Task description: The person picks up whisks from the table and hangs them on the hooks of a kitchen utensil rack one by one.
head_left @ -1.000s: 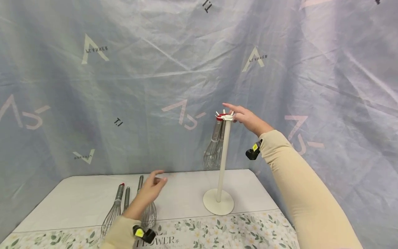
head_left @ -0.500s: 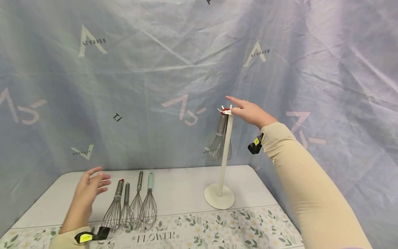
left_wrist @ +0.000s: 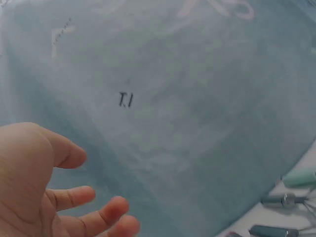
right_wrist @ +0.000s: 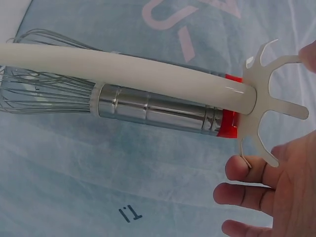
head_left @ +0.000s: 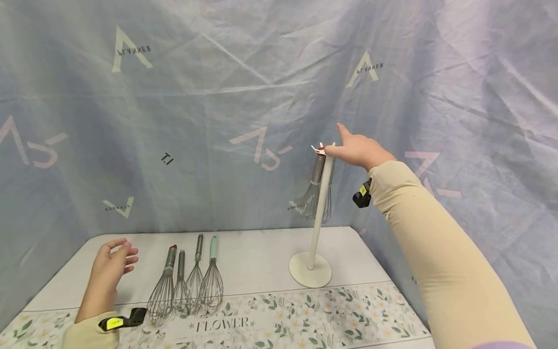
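Observation:
My right hand is at the top of a cream whisk stand, its thumb against the hooked rack. In the right wrist view the fingers spread around the rack, and one fingertip touches a curved hook. Two steel whisks with red handle ends hang from it, one partly behind the pole. My left hand hovers left of the whisks on the table, fingers loosely bent and holding nothing. Nearest it lies a steel whisk with a red tip. A mint-handled whisk is at the row's right end.
Between these lie a small steel whisk and a longer steel one. The table is white, with a floral printed strip along its front. A grey-blue printed curtain encloses the back and sides.
My left hand has moved left, away from the whisks, uncovering the mint-handled one. My right hand stays at the rack, its index finger now more raised. The hanging whisks have shifted around the pole.

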The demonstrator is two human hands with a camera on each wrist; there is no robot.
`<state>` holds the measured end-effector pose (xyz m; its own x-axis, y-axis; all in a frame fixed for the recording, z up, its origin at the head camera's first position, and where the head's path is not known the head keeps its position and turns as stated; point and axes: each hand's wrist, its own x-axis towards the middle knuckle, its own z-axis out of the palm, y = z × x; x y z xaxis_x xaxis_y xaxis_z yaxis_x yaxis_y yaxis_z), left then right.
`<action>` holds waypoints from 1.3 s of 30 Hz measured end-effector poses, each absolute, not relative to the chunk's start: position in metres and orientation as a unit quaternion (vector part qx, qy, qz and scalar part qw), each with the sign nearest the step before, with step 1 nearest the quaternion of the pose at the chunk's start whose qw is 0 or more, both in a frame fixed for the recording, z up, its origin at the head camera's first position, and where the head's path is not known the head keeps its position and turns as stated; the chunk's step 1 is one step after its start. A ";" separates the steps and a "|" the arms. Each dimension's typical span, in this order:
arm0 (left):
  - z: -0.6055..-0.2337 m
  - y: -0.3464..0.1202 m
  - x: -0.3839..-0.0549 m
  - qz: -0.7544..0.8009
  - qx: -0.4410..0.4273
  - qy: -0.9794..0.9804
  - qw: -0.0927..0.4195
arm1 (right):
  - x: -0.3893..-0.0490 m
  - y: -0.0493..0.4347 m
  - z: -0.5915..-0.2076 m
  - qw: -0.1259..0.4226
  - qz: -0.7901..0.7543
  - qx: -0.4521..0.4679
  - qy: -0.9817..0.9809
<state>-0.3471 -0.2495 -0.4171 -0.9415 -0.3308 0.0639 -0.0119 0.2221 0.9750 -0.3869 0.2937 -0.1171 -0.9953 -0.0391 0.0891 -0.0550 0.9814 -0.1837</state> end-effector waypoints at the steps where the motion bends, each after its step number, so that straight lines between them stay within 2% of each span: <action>1: -0.420 -0.250 -0.349 -0.604 0.115 -0.778 0.128 | -0.387 0.294 -0.117 0.040 0.091 0.021 -0.995; 10: -0.441 -0.256 -0.358 -0.604 0.164 -0.765 0.151 | -0.393 0.293 -0.121 0.079 0.090 0.054 -0.991; 17: -0.459 -0.256 -0.365 -0.584 0.133 -0.795 0.098 | -0.398 0.291 -0.125 0.050 0.153 0.094 -0.982; 26: -0.524 -0.266 -0.419 -0.580 0.102 -0.805 0.071 | -0.404 0.290 -0.134 0.043 0.216 0.110 -0.969; 31: -0.513 -0.252 -0.414 -0.571 0.086 -0.815 0.050 | -0.404 0.290 -0.137 0.049 0.209 0.123 -0.969; 39: -0.490 -0.232 -0.408 -0.550 0.062 -0.832 -0.027 | -0.409 0.293 -0.137 0.056 0.186 0.137 -0.971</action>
<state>-0.4078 -0.2322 -0.4900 -0.9909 -0.0729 -0.1130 -0.1326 0.3875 0.9123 -0.4091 0.2930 -0.1374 -0.9563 -0.2448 0.1600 -0.2867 0.8931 -0.3467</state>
